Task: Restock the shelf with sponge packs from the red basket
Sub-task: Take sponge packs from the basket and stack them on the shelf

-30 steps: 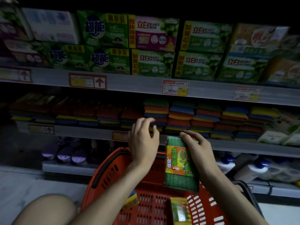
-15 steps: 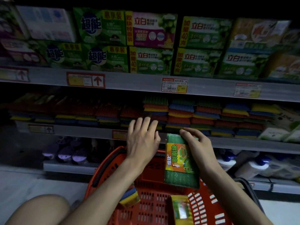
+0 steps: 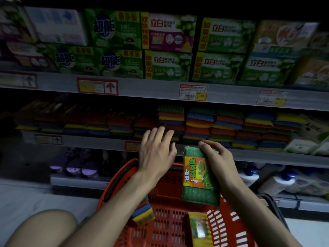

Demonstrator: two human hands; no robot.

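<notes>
My right hand (image 3: 218, 161) grips a green sponge pack (image 3: 199, 177) with an orange and yellow label, held upright above the red basket (image 3: 236, 229). My left hand (image 3: 156, 150) is empty, fingers spread, stretched toward the stacks of coloured sponge packs (image 3: 197, 123) on the middle shelf (image 3: 96, 143). Two more sponge packs lie in the basket: one (image 3: 143, 212) blue and yellow under my left forearm, another (image 3: 200, 227) yellow-wrapped near the bottom.
Green and purple soap boxes (image 3: 167, 49) fill the top shelf. Purple-capped items (image 3: 74, 168) and white bottles (image 3: 277, 179) stand on the lowest shelf. A bare knee (image 3: 41, 229) is at lower left, a dark handle (image 3: 274, 205) to the basket's right.
My left hand has moved up and forward toward the sponge stacks on the middle shelf. My right hand keeps the green pack nearly still.
</notes>
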